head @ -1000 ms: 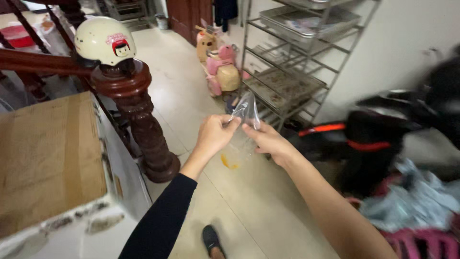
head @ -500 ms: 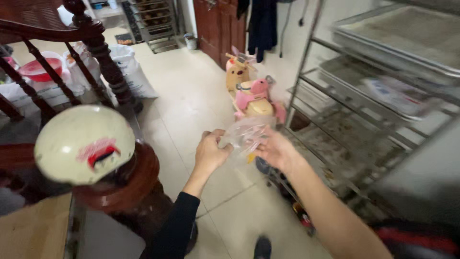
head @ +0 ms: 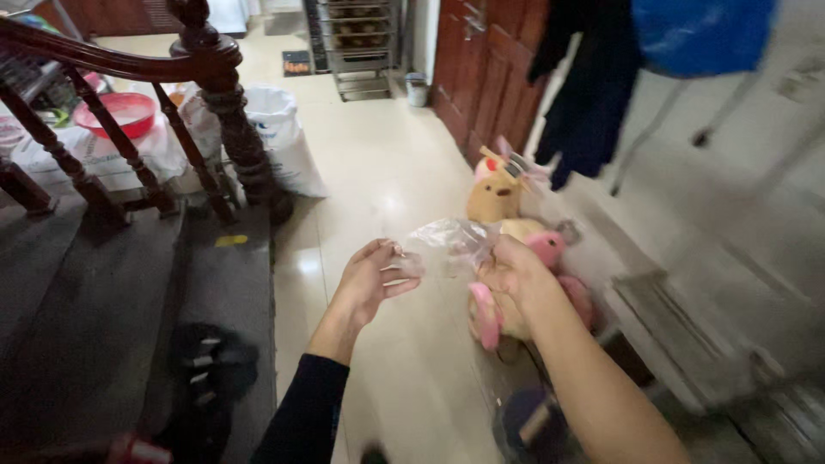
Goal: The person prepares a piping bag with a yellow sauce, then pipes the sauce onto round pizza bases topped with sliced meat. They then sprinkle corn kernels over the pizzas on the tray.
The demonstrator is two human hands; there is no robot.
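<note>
My left hand (head: pixel 371 279) and my right hand (head: pixel 514 275) are raised in front of me over a cream tiled floor. Between them stretches a thin clear plastic bag (head: pixel 447 247). The right hand has it gripped in a closed fist. The left hand's fingertips pinch its other edge, with the fingers half spread. The bag looks crumpled; I cannot make out anything inside it. Just behind the right hand lie tan and pink plush toys (head: pixel 507 215) on the floor.
A dark wooden stair rail with a turned newel post (head: pixel 225 103) stands at the left, above dark steps (head: pixel 120 283). White sacks (head: pixel 279 137) and a red bowl (head: pixel 127 112) sit behind it. A wooden door (head: pixel 485 69), hanging dark clothes (head: pixel 593 94) and a metal rack (head: pixel 361 39) are ahead.
The view has swung up and forward along the floor; the helmet on the post has left the frame. Both hands stay on the clear bag, now held a little wider apart.
</note>
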